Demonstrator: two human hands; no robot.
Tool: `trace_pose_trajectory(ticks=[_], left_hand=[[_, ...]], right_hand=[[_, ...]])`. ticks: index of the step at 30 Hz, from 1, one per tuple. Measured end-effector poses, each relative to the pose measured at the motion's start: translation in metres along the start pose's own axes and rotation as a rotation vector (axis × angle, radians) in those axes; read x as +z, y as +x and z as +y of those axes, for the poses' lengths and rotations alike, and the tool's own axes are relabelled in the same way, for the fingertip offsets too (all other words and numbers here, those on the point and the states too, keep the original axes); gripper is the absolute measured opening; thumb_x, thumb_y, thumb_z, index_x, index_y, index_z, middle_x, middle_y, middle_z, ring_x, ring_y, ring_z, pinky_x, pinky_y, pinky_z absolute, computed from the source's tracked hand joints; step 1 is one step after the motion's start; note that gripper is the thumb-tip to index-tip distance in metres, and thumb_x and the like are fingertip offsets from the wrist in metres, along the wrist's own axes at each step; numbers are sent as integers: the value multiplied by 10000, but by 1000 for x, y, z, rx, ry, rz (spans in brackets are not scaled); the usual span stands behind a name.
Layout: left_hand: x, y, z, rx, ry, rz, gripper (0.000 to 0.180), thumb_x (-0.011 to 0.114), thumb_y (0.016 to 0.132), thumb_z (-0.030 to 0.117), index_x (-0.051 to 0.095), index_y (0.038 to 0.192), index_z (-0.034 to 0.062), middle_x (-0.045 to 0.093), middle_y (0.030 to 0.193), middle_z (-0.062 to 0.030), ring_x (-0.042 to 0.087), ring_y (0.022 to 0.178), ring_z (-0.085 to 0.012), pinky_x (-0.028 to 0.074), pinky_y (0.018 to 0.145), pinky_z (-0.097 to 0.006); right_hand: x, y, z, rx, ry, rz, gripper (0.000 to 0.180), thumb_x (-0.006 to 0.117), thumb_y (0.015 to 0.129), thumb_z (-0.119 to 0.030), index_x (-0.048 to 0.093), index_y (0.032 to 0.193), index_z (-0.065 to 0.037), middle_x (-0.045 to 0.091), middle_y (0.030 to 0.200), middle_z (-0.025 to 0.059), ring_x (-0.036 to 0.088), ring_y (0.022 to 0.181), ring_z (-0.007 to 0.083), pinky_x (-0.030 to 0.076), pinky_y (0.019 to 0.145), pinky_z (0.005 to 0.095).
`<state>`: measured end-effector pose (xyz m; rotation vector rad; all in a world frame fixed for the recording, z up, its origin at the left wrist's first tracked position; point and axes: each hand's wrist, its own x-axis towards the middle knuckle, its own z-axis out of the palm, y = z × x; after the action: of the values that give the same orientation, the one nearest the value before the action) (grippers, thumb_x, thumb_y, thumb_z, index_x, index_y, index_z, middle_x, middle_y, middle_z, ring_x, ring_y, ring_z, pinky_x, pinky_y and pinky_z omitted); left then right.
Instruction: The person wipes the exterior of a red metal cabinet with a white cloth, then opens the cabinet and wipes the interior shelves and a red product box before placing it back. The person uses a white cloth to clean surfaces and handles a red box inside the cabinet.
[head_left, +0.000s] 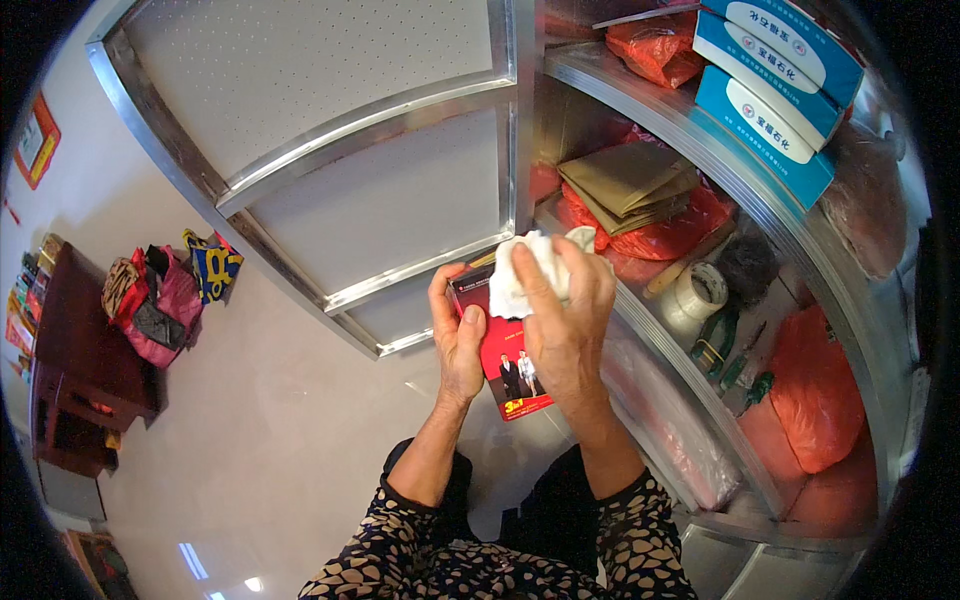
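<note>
A flat red and black box [503, 345] with a picture of two figures is in front of me, tilted. My left hand [461, 345] grips its left edge, thumb on the front and fingers behind. Bunched against the box's upper front is a white cloth [511, 288], held in my right hand [572, 320]. The right fingers are curled over the cloth and hide part of the box's right side. Both hands are beside the cabinet shelves.
An open metal-framed cabinet door [370, 292] stands ahead and to the left. Right-hand shelves hold blue-and-white boxes [765, 125], red plastic bags [815, 390], brown folded paper [630, 185], a tape roll [697, 292] and pliers [714, 340]. Far left are a dark wooden table [75, 345] and pink bag [160, 325].
</note>
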<state>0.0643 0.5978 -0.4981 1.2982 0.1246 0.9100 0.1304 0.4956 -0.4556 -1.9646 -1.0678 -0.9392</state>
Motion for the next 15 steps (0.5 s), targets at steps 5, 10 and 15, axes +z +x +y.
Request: trace_pose_trajectory(ticks=[5,10,15], left_hand=[[-14,9,-11,60,-64,104,460,451,932,346,337,1299,92,497,1094,-81,499,960,-150,434,835,-274],[-20,10,-5,8,-220,79,444,461,929,214,311,1324,73,489,1164,-84,472,1045,-146,376,939,-285],[-18,5,4,21,-132,34,475,475,918,238,308,1326,61,482,1191,-84,469,1069,-155,355,961,-291]], right_hand=[[-10,-39,-30,-123,116,-257,350,579,791,-155,628,1137,-171,489,1189,59,453,1019,243,394,809,402],[-23,-65,-28,-150,132,-248,342,585,778,-137,640,1115,-156,515,1165,55,474,1017,238,409,836,395],[-21,-39,-11,-68,144,-153,358,607,756,-76,638,1110,-116,522,1147,106,483,1013,281,411,862,385]])
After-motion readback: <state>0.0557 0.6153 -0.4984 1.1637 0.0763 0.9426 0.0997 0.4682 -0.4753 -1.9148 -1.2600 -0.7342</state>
